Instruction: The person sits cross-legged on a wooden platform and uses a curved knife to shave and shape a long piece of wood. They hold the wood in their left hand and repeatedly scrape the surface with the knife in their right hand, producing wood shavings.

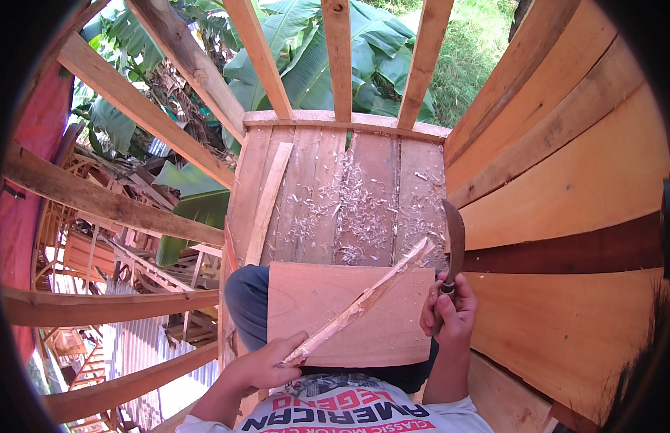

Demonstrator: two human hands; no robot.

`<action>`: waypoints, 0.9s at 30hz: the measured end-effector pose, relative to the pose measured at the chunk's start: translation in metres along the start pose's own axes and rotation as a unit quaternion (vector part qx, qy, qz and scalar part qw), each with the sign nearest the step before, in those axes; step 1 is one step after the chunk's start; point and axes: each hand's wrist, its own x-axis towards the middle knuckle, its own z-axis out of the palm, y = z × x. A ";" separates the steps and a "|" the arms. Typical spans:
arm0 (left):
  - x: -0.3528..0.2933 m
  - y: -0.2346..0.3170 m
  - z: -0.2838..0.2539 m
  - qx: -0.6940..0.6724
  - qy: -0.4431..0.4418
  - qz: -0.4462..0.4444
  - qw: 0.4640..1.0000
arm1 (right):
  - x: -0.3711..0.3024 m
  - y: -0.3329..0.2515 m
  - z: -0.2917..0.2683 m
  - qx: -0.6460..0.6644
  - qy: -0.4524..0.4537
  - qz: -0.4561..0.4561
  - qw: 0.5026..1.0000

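My left hand (266, 363) is closed around the near end of a rough wooden stick (360, 304). The stick slants up and to the right, its far tip pale and freshly cut. Beneath it, a flat wooden board (313, 289) lies across my lap. My right hand (453, 309) grips the handle of a curved knife (456, 238), whose dark hooked blade points upward, just right of the stick's far tip and apart from it. Part of the handle is hidden by my fingers.
Wood shavings (364, 209) litter the plank floor (248, 173) ahead. A long wooden strip (268, 206) lies on the floor's left side. Wooden railing slats (338, 58) rise in front and at left; a plank wall (566, 209) stands close on the right.
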 end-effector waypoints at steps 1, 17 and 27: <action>-0.001 -0.002 0.000 -0.003 0.002 -0.005 1.000 | -0.002 0.000 0.001 0.021 -0.026 0.026 0.999; -0.011 -0.007 -0.001 0.004 0.045 -0.015 0.999 | 0.000 -0.002 -0.006 0.007 -0.024 0.070 0.997; -0.014 -0.010 0.004 -0.024 0.082 -0.039 0.996 | -0.009 -0.002 -0.004 -0.046 -0.132 0.166 0.976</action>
